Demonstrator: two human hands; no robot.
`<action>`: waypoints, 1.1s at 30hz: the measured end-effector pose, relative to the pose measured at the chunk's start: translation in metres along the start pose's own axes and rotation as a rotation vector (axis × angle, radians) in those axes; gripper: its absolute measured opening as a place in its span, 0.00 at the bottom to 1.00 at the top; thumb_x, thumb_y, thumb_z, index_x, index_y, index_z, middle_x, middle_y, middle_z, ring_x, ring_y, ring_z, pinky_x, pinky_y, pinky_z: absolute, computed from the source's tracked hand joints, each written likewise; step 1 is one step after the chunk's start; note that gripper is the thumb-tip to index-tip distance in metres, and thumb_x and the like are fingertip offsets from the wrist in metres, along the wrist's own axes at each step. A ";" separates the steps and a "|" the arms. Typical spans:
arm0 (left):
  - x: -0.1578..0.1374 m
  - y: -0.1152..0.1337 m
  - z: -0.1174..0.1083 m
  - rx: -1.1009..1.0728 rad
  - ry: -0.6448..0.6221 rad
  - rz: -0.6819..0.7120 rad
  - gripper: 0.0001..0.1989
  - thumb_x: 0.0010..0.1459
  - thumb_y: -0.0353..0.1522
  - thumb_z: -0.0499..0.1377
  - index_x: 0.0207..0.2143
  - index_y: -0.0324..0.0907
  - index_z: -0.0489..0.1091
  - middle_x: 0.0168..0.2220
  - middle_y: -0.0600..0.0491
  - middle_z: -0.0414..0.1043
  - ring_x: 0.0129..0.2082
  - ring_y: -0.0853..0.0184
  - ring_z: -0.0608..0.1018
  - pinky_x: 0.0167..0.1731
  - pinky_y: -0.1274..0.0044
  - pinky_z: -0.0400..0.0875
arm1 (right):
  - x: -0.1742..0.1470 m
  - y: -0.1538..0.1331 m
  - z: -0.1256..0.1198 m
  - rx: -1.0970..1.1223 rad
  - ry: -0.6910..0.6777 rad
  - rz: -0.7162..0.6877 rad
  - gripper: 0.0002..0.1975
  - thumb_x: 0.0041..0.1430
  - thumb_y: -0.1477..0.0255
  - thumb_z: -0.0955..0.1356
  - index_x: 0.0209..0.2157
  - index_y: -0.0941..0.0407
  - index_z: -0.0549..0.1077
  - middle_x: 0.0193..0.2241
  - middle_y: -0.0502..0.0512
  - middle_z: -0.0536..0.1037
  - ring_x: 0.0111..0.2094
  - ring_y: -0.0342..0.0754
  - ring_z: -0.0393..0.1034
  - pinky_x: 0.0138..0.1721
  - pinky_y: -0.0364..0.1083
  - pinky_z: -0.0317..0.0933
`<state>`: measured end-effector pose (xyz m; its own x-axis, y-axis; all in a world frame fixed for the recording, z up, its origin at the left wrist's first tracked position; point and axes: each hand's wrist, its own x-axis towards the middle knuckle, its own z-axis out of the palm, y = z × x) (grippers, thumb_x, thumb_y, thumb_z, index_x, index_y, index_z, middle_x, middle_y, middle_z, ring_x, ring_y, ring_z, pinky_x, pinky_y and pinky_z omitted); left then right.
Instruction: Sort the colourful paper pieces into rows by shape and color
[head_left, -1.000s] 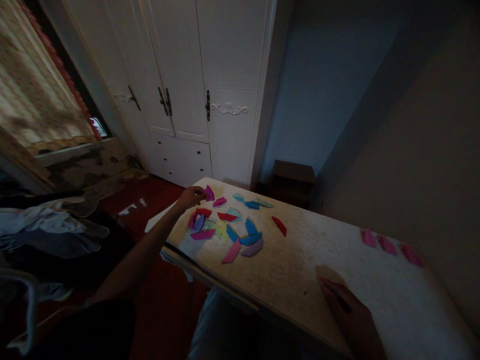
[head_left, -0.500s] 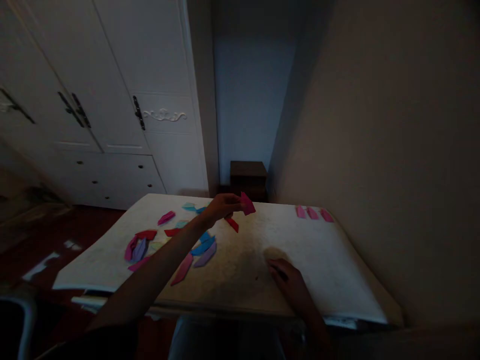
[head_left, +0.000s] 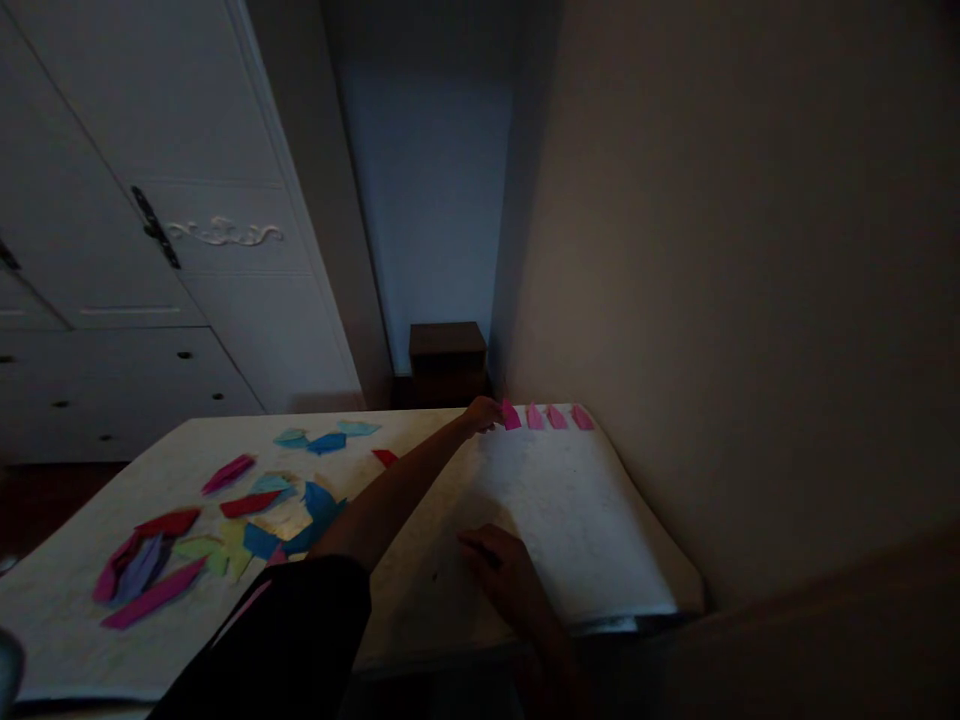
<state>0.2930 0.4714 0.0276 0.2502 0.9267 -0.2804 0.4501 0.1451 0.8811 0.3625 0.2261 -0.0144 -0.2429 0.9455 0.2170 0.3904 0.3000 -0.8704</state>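
Observation:
At the far edge of the table, my left hand point(head_left: 484, 414) is closed with its fingertips on a magenta folded paper piece point(head_left: 511, 416). That piece is just left of a row of three pink folded paper pieces point(head_left: 556, 417). My right hand point(head_left: 501, 572) rests near the table's front side, fingers loosely bent with a gap at the thumb, and nothing shows in it. Left of my arm lie many coloured folded papers, among them a blue piece point(head_left: 327, 443), a red piece point(head_left: 249, 503) and a purple piece point(head_left: 142, 568). My left forearm hides part of them.
The pale table point(head_left: 585, 520) runs along a wall point(head_left: 712, 300) on the right. Behind it stand a white wardrobe point(head_left: 247, 330) and a small brown cabinet point(head_left: 448, 340). A tiny dark speck point(head_left: 434, 576) lies left of my right hand.
My left hand has carried the magenta paper piece right, from above the table's middle to the row's left end. The view has turned right. My right hand stays low over the table.

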 end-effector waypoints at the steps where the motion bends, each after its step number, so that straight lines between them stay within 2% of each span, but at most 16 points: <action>1: 0.007 -0.001 0.003 0.053 0.008 -0.002 0.04 0.48 0.26 0.65 0.29 0.34 0.74 0.14 0.60 0.61 0.15 0.76 0.65 0.17 0.83 0.56 | 0.000 0.000 0.000 0.000 0.003 -0.007 0.12 0.61 0.68 0.65 0.42 0.53 0.78 0.38 0.55 0.79 0.41 0.50 0.72 0.45 0.49 0.63; 5: 0.029 -0.001 0.009 0.239 0.021 0.003 0.06 0.51 0.29 0.64 0.32 0.34 0.74 0.18 0.59 0.67 0.17 0.75 0.69 0.20 0.82 0.64 | 0.001 -0.001 0.000 -0.025 0.005 -0.022 0.11 0.60 0.71 0.66 0.43 0.52 0.78 0.38 0.54 0.79 0.41 0.50 0.72 0.45 0.48 0.61; 9: 0.043 -0.001 0.012 0.344 0.029 0.011 0.08 0.51 0.29 0.63 0.35 0.35 0.75 0.21 0.57 0.70 0.19 0.74 0.71 0.20 0.83 0.65 | 0.000 -0.001 0.000 -0.056 -0.001 -0.015 0.11 0.60 0.73 0.66 0.43 0.52 0.78 0.37 0.53 0.79 0.40 0.49 0.72 0.44 0.48 0.60; 15: 0.048 -0.006 0.017 0.398 0.063 0.035 0.10 0.50 0.29 0.62 0.36 0.37 0.77 0.26 0.53 0.75 0.22 0.71 0.76 0.20 0.84 0.66 | 0.000 0.001 0.001 -0.056 -0.010 -0.019 0.10 0.59 0.73 0.67 0.41 0.51 0.78 0.37 0.52 0.80 0.40 0.48 0.72 0.45 0.47 0.58; 20: 0.044 -0.013 0.019 0.386 0.105 0.093 0.17 0.52 0.31 0.62 0.46 0.37 0.73 0.36 0.49 0.77 0.25 0.70 0.78 0.24 0.82 0.70 | 0.000 -0.001 0.000 -0.060 -0.007 -0.030 0.10 0.59 0.73 0.67 0.41 0.52 0.78 0.37 0.52 0.80 0.40 0.48 0.72 0.45 0.47 0.58; 23: 0.038 -0.016 0.019 0.360 0.130 0.152 0.20 0.52 0.30 0.62 0.50 0.37 0.71 0.39 0.47 0.77 0.29 0.68 0.79 0.28 0.82 0.71 | -0.001 0.000 0.000 -0.045 -0.005 -0.027 0.10 0.60 0.73 0.67 0.42 0.52 0.78 0.37 0.52 0.79 0.39 0.48 0.72 0.44 0.47 0.59; 26: 0.022 -0.018 0.019 0.317 0.153 0.203 0.19 0.54 0.30 0.61 0.50 0.36 0.71 0.41 0.46 0.77 0.30 0.68 0.79 0.29 0.81 0.72 | -0.001 0.001 0.000 -0.018 0.012 -0.025 0.10 0.60 0.72 0.67 0.42 0.52 0.78 0.37 0.52 0.79 0.40 0.48 0.72 0.44 0.47 0.60; 30: -0.010 -0.021 0.021 0.248 0.177 0.274 0.17 0.54 0.28 0.60 0.48 0.36 0.71 0.47 0.44 0.73 0.27 0.71 0.78 0.27 0.81 0.72 | 0.000 0.000 -0.001 0.014 0.011 -0.008 0.10 0.60 0.71 0.66 0.41 0.53 0.78 0.38 0.53 0.79 0.41 0.49 0.72 0.45 0.48 0.62; 33: -0.038 -0.022 0.019 0.184 0.175 0.327 0.14 0.53 0.28 0.60 0.43 0.36 0.73 0.46 0.45 0.74 0.23 0.74 0.76 0.27 0.80 0.72 | 0.000 -0.001 -0.002 0.027 0.007 -0.001 0.11 0.60 0.71 0.66 0.41 0.54 0.78 0.38 0.55 0.79 0.40 0.49 0.72 0.44 0.48 0.63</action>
<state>0.2895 0.4262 0.0116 0.2635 0.9608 0.0862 0.5202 -0.2168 0.8261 0.3639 0.2262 -0.0123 -0.2375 0.9459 0.2210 0.3655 0.2978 -0.8819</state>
